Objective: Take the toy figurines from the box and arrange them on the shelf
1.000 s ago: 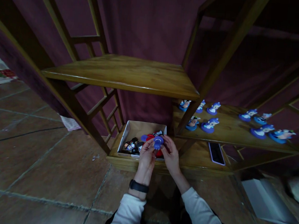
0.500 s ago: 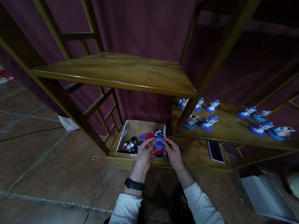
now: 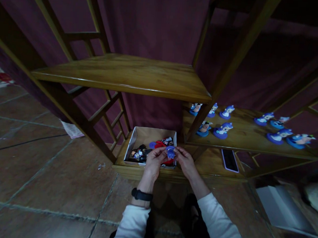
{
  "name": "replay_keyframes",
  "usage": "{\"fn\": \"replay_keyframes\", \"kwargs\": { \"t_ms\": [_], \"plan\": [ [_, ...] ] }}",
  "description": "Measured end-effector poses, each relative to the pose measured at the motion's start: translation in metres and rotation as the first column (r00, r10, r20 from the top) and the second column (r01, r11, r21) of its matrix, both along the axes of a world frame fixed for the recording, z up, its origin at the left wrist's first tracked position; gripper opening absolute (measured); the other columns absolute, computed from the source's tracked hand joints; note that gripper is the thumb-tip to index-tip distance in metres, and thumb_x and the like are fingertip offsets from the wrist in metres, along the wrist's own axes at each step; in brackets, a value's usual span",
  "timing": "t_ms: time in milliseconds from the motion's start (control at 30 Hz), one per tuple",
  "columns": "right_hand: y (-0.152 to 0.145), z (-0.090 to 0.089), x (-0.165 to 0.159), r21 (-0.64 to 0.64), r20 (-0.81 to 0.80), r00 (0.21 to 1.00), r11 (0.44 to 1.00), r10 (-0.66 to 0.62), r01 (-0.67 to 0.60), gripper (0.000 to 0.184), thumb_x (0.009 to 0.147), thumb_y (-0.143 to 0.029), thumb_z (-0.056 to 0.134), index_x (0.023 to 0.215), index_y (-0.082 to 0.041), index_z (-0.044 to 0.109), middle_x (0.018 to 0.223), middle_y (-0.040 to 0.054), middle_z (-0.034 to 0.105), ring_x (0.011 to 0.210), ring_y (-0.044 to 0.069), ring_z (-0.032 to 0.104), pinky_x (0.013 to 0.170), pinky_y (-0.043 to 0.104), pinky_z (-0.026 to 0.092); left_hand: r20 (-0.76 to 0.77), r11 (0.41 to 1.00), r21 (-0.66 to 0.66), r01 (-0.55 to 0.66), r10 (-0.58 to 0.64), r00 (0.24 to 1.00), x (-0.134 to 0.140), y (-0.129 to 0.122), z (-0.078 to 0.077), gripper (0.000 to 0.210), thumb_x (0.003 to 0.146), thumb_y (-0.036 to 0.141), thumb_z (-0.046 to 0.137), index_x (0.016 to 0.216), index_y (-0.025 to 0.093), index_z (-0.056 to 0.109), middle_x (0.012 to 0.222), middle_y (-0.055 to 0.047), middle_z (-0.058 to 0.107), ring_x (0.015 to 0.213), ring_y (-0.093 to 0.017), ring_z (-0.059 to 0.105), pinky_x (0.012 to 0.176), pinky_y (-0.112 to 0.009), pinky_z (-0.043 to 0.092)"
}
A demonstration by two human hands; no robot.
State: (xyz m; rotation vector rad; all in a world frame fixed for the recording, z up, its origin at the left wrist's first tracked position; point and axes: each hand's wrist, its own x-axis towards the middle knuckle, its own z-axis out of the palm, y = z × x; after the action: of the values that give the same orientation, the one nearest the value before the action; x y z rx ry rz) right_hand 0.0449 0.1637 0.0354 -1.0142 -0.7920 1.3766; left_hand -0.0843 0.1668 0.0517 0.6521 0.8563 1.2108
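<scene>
A small purple figurine (image 3: 170, 152) is pinched between my two hands, over the front right of an open cardboard box (image 3: 130, 146). My left hand (image 3: 155, 160) grips it from the left, a black band on that wrist. From the right, the fingers of my right hand (image 3: 184, 160) close on it too. Inside the box lie black and white figurines (image 3: 139, 154) at the left and red pieces (image 3: 161, 144) nearer the back right, partly hidden by my hands.
Several purple and blue figurines (image 3: 222, 130) stand on the right-hand shelf (image 3: 244, 137). Below it lies a phone (image 3: 229, 160). A wooden shelf board (image 3: 124, 75) spans above the box, and an upright post (image 3: 218, 79) separates the bays. White boxes (image 3: 284, 209) sit at the lower right.
The purple figurine has turned slightly between my fingers. Both hands remain over the box in nearly the same place.
</scene>
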Motion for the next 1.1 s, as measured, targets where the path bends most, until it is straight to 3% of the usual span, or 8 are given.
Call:
{"fn": "replay_keyframes", "kwargs": {
  "t_ms": [267, 500, 600, 800, 933, 1100],
  "plan": [
    [0.004, -0.013, 0.000, -0.234, -0.157, 0.987, 0.969, 0.044, -0.081, 0.011, 0.065, -0.023, 0.067, 0.073, -0.015, 0.067, 0.068, 0.0022, 0.068, 0.056, 0.011, 0.058, 0.057, 0.024, 0.048, 0.006, 0.996, -0.063, -0.061, 0.061, 0.998, 0.008, -0.001, -0.014, 0.026, 0.058, 0.024, 0.075, 0.078, 0.010, 0.065, 0.072, -0.005, 0.065, 0.060, -0.013, 0.060, 0.059, -0.028, 0.053],
    [0.002, -0.021, -0.009, -0.378, -0.166, 0.981, 0.925, -0.098, 0.029, 0.008, 0.065, -0.019, 0.063, 0.072, -0.015, 0.066, 0.064, 0.0018, 0.067, 0.050, 0.010, 0.057, 0.052, 0.022, 0.048, 0.048, 0.976, -0.195, -0.092, 0.104, 0.993, 0.008, 0.004, -0.025, 0.019, 0.059, 0.014, 0.073, 0.074, 0.012, 0.062, 0.070, -0.004, 0.063, 0.059, -0.013, 0.060, 0.057, -0.027, 0.053],
    [-0.001, -0.018, -0.013, -0.330, -0.151, 0.986, 0.944, -0.072, 0.018, 0.015, 0.064, -0.024, 0.066, 0.077, -0.016, 0.065, 0.068, 0.0016, 0.068, 0.055, 0.011, 0.059, 0.056, 0.025, 0.049, 0.056, 0.968, -0.228, -0.108, 0.124, 0.991, 0.007, 0.007, -0.028, 0.020, 0.060, 0.013, 0.072, 0.077, 0.013, 0.063, 0.070, -0.004, 0.064, 0.061, -0.013, 0.061, 0.059, -0.028, 0.053],
    [-0.003, -0.012, -0.012, -0.041, 0.083, 0.996, 0.999, -0.013, 0.017, 0.037, 0.058, -0.027, 0.071, 0.094, -0.022, 0.064, 0.089, -0.0006, 0.069, 0.081, 0.016, 0.061, 0.074, 0.027, 0.047, 0.042, 0.975, -0.190, -0.116, 0.126, 0.991, 0.006, 0.007, -0.026, 0.022, 0.058, 0.017, 0.074, 0.077, 0.013, 0.065, 0.071, -0.004, 0.066, 0.065, -0.014, 0.062, 0.065, -0.030, 0.053],
    [0.001, -0.014, -0.008, -0.056, 0.197, 0.980, 0.998, -0.017, 0.029, 0.032, 0.058, -0.035, 0.072, 0.086, -0.020, 0.067, 0.080, -0.0001, 0.069, 0.074, 0.017, 0.060, 0.070, 0.028, 0.047, 0.052, 0.984, -0.171, -0.055, 0.065, 0.997, 0.005, 0.007, -0.022, 0.023, 0.055, 0.015, 0.075, 0.077, 0.012, 0.065, 0.074, -0.005, 0.067, 0.068, -0.015, 0.063, 0.069, -0.033, 0.054],
    [0.005, -0.019, -0.008, -0.073, 0.270, 0.960, 0.992, -0.079, 0.102, 0.025, 0.056, -0.037, 0.074, 0.074, -0.020, 0.067, 0.069, -0.0015, 0.067, 0.063, 0.015, 0.058, 0.062, 0.026, 0.045, 0.071, 0.981, -0.180, -0.068, 0.082, 0.994, 0.006, 0.006, -0.024, 0.025, 0.054, 0.011, 0.076, 0.077, 0.011, 0.065, 0.074, -0.004, 0.067, 0.067, -0.014, 0.063, 0.072, -0.034, 0.053]
  ]
}}
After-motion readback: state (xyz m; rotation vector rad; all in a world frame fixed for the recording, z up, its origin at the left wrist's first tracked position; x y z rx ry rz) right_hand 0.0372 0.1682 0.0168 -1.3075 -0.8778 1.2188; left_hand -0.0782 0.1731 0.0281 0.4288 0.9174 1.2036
